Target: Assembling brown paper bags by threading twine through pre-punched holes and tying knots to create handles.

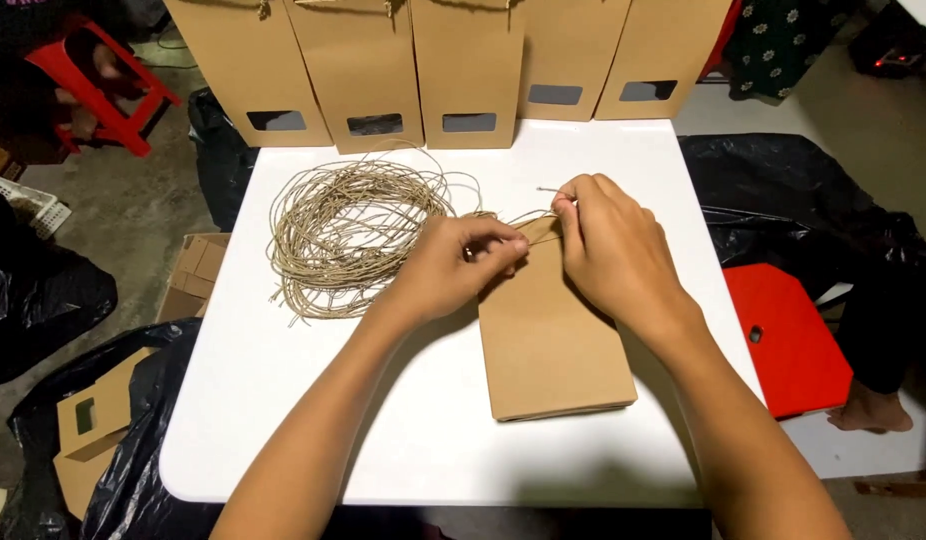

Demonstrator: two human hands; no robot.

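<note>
We have a flat brown paper bag (555, 335) lying on the white bench (283, 420), top edge away from us. Left hand (453, 268) pinches a strand of twine (503, 216) right at the bag's top edge; right hand (608, 245) pinches the strand's free end just above the bag's top right, tip sticking out left of the fingers. Both grips are closed on the twine, fingertips only.

Loose twine coil (348, 235) sits on the bench left of the bag, touching nothing but the strand that runs off it. Row of upright windowed paper bags (463, 70) lines the far edge.

Handling, as we judge it: bag is light, creases easily, slides on the bench, so hold it near the top fold. Twine is thin, limp, frays; pinch close to the end.
</note>
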